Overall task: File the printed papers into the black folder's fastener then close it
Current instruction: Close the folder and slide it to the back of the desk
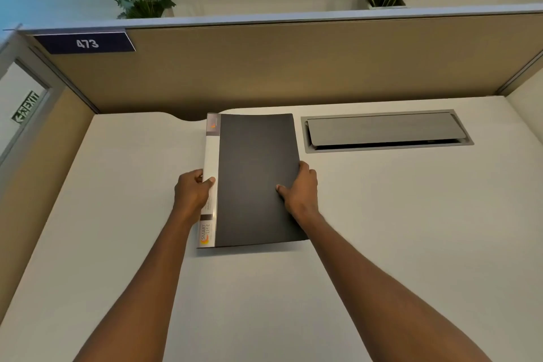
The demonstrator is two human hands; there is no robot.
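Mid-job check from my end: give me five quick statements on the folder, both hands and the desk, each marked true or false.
1. The black folder lies closed on the desk. True.
2. The left hand grips the folder's white spine edge. True.
3. The right hand is lifted clear of the folder. False: it holds the right edge, thumb on the cover.
4. Loose printed papers lie on the desk beside the folder. False: none are visible.
5. The grey cable hatch sits left of the folder. False: it is to the right.
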